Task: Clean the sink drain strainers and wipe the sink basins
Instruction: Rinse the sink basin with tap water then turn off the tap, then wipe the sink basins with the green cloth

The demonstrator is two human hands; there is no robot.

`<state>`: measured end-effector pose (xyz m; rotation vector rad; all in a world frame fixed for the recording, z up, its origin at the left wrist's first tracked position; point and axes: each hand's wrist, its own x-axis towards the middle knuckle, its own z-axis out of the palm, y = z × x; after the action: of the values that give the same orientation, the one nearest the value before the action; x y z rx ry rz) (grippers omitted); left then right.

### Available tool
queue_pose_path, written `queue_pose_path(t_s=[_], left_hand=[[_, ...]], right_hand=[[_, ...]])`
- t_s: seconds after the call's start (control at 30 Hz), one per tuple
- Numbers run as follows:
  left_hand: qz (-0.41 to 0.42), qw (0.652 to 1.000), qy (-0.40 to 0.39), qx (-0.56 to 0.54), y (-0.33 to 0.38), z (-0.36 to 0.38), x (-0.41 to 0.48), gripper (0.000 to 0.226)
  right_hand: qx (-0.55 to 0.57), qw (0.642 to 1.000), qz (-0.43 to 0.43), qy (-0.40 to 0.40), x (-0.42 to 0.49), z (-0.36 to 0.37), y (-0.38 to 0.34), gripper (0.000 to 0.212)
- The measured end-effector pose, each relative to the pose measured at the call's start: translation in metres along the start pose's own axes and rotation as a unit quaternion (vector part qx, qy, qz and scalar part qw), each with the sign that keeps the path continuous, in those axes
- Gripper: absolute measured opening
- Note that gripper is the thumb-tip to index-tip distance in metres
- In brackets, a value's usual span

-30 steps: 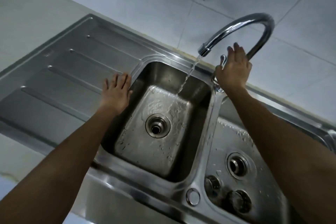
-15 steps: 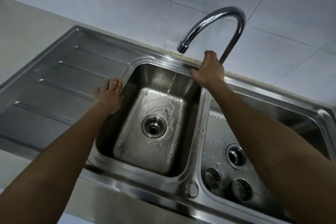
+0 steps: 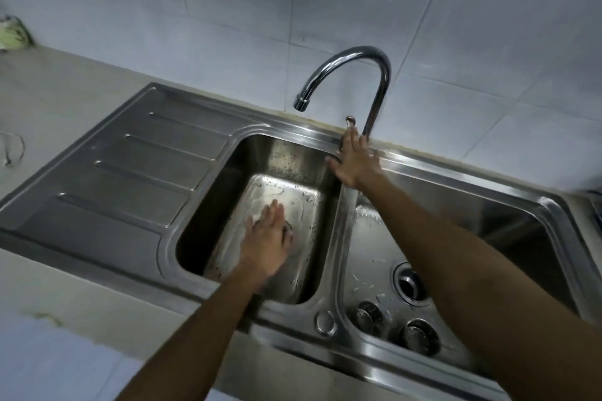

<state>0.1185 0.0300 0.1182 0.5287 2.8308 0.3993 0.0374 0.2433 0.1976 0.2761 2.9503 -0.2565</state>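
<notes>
Strainers: two loose drain strainers (image 3: 369, 316) (image 3: 420, 335) sit on the floor of the right basin (image 3: 488, 231), nearest the camera, just beside that basin's open drain (image 3: 411, 283).
Left hand: left hand (image 3: 265, 244) is down in the left basin (image 3: 208, 205), palm flat, fingers together and extended, clamped on nothing; it covers the left drain (image 3: 288, 228), only a sliver of rim showing at the right of the palm.
Key relation: left drain lies directly under the left palm, so any wipe or reach into it starts straight down; loose strainers are over the divider, to the right and nearer, under the right forearm. Right arm is closer to them, but that hand is far back.
Right hand: right hand (image 3: 356, 159) open, fingers spread, resting on the back rim by the faucet lever (image 3: 350, 122); holds nothing that I can see.
Faucet: gooseneck faucet (image 3: 358, 75) points over the left basin, no stream visible.
Basin state: left basin floor wet, droplets on both floors.
Change vs earlier: water was running half a second back, now off; left hand was on the drainboard (image 3: 130, 166) edge, now in the basin; right hand was gripping at the lever, now open.
Step guess: likely hand-rubbing the left basin.
</notes>
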Motion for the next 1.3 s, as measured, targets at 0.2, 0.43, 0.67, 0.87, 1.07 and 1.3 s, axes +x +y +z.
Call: queue_pose_path(t_s=[0.2,0.43,0.67,0.87,1.07,1.3], left_hand=[[0.096,0.994,-0.039,0.034,0.085,0.044,-0.052,0.062],[0.169,0.983,-0.063,0.037,0.214,0.082,-0.082,0.059],[0.328,0.941,-0.077,0.024,0.326,0.151,-0.136,0.068],[0.380,0.918,-0.090,0.069,0.366,0.166,-0.162,0.046],[0.390,0.910,-0.079,0.118,0.348,0.167,-0.158,0.047],[0.285,0.954,-0.007,0.098,0.259,0.130,-0.163,0.061]], right_hand=[[0.030,0.998,0.044,-0.029,-0.094,0.064,0.090,0.068],[0.132,0.975,0.168,0.066,-0.221,0.054,0.228,0.052],[0.111,0.933,0.285,0.190,-0.342,0.036,0.367,0.041],[0.097,0.904,0.417,0.012,-0.420,0.068,0.459,0.073],[-0.030,0.923,0.380,0.055,-0.408,0.056,0.481,0.037],[0.079,0.990,0.115,0.007,-0.399,0.011,0.419,0.025]])
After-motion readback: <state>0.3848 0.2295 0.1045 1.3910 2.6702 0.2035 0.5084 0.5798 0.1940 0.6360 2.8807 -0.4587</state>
